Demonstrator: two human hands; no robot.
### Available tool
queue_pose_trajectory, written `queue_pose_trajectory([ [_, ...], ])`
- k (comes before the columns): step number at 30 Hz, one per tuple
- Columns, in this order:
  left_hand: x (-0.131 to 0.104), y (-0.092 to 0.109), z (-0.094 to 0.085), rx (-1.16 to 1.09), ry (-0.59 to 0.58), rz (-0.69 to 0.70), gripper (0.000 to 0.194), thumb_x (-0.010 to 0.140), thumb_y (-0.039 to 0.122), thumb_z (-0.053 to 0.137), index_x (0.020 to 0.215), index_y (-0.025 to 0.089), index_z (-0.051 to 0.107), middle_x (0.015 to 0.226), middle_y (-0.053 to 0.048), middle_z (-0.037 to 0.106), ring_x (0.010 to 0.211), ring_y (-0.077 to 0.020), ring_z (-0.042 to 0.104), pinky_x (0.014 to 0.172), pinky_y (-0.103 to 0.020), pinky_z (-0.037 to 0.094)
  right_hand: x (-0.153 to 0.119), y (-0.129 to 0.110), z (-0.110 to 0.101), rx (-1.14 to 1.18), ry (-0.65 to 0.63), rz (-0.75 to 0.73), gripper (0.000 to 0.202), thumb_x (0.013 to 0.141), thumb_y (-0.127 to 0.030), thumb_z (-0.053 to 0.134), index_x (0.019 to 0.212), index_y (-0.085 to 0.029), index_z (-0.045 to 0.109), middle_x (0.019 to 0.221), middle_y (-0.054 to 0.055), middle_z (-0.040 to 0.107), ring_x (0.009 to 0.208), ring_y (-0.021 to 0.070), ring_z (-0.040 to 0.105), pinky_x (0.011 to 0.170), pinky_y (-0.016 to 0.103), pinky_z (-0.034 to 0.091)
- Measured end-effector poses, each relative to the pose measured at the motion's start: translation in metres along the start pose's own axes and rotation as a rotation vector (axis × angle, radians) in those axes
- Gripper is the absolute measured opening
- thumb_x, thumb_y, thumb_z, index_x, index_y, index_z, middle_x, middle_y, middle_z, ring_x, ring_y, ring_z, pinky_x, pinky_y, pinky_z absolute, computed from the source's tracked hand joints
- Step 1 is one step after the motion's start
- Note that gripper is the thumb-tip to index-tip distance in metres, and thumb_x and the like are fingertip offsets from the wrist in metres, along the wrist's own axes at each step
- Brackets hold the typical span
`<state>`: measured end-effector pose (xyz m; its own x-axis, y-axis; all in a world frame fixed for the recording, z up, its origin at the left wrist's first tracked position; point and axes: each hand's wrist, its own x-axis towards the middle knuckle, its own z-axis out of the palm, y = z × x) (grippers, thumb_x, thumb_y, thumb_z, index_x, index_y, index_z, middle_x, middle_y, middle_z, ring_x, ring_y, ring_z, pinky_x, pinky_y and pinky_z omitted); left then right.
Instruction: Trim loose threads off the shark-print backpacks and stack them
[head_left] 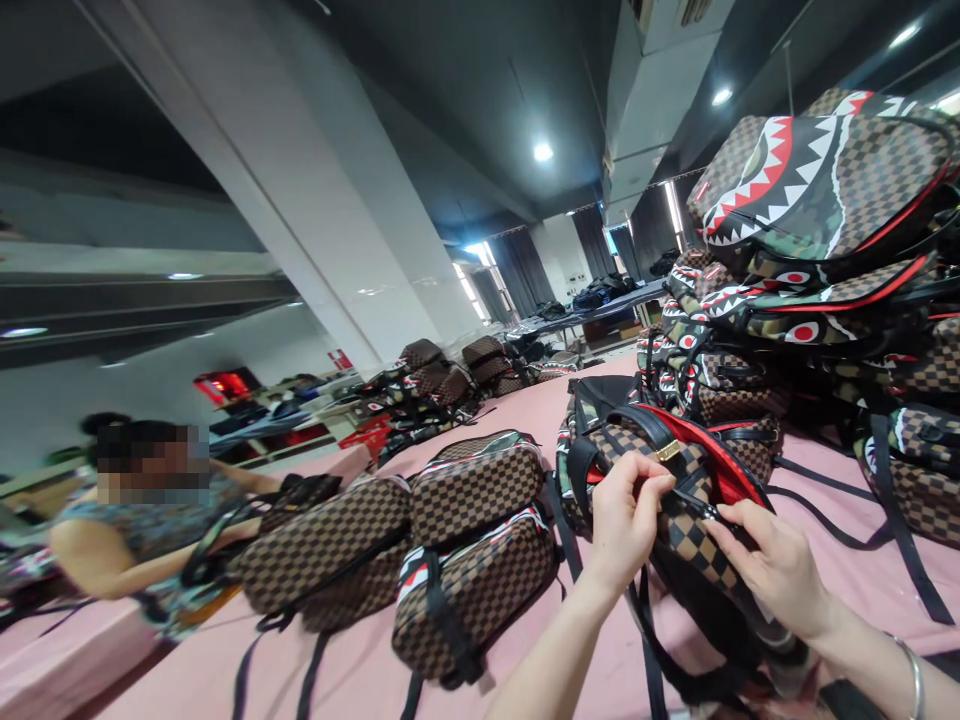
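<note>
A brown checkered backpack with a red lining and camouflage parts is tilted in front of me, its top partly open. My left hand is closed, thumb and fingers pinched at the near end of a black zipper. On the other side, my right hand pinches the checkered fabric edge by the zipper's far end. A gold-coloured buckle sits on a black strap just above my left fingers. What lies exactly between the fingertips of either hand is too small to tell.
Stacked shark-print backpacks rise at the right. Several checkered backpacks lie left of me on the pink-covered table, straps trailing. A co-worker handles bags at the far left. More bags are piled behind, near a white column.
</note>
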<state>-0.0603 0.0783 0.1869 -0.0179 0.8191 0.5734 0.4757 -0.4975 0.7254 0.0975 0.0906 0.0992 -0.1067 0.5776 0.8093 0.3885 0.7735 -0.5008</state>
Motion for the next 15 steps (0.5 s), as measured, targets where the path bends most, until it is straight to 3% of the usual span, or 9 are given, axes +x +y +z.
queue_pose_trajectory([
  [4,0.02,-0.022,-0.021,-0.163,0.088,0.06,0.036,0.087,0.041,0.038,0.064,0.017,0.052,0.06,-0.001,0.056,0.058,-0.0128,0.054,0.059,-0.025,0.045,-0.009,0.002,-0.01,0.075,0.045,0.032,0.005,0.086,-0.024,0.052,0.09,-0.021,0.052,0.069,0.001,0.062,0.059,0.0125,0.062,0.053,0.02,0.049],
  [7,0.049,-0.057,-0.047,0.013,0.258,0.059,0.047,0.088,0.049,0.028,0.084,0.016,0.061,0.1,-0.009,0.062,0.1,-0.0196,0.055,0.088,-0.033,0.042,-0.028,0.001,-0.014,0.128,-0.037,0.056,0.015,0.085,-0.032,0.051,0.096,-0.022,0.051,0.072,0.001,0.063,0.057,0.0134,0.063,0.049,0.019,0.05],
  [10,0.064,-0.091,-0.062,0.163,0.169,-0.108,0.045,0.087,0.048,0.031,0.102,0.018,0.06,0.114,-0.009,0.059,0.111,-0.02,0.051,0.096,-0.035,0.038,-0.047,0.005,-0.01,0.096,-0.085,0.051,0.021,0.079,-0.038,0.057,0.092,-0.022,0.053,0.07,0.0,0.065,0.056,0.0142,0.064,0.05,0.02,0.052],
  [12,0.057,-0.102,-0.06,0.189,0.134,-0.169,0.04,0.087,0.046,0.035,0.099,0.017,0.061,0.105,-0.008,0.064,0.102,-0.0206,0.057,0.092,-0.036,0.041,-0.053,0.018,-0.007,0.015,-0.068,0.084,0.014,0.076,-0.033,0.058,0.084,-0.023,0.054,0.064,-0.002,0.063,0.049,0.0131,0.061,0.047,0.02,0.049],
  [15,0.021,-0.096,-0.044,0.24,0.199,-0.203,0.035,0.087,0.041,0.038,0.1,0.017,0.06,0.098,-0.008,0.066,0.095,-0.0225,0.059,0.088,-0.039,0.043,-0.039,0.059,-0.014,-0.175,0.059,0.283,0.011,0.072,-0.031,0.054,0.079,-0.022,0.054,0.058,-0.003,0.06,0.046,0.0142,0.057,0.046,0.023,0.045],
])
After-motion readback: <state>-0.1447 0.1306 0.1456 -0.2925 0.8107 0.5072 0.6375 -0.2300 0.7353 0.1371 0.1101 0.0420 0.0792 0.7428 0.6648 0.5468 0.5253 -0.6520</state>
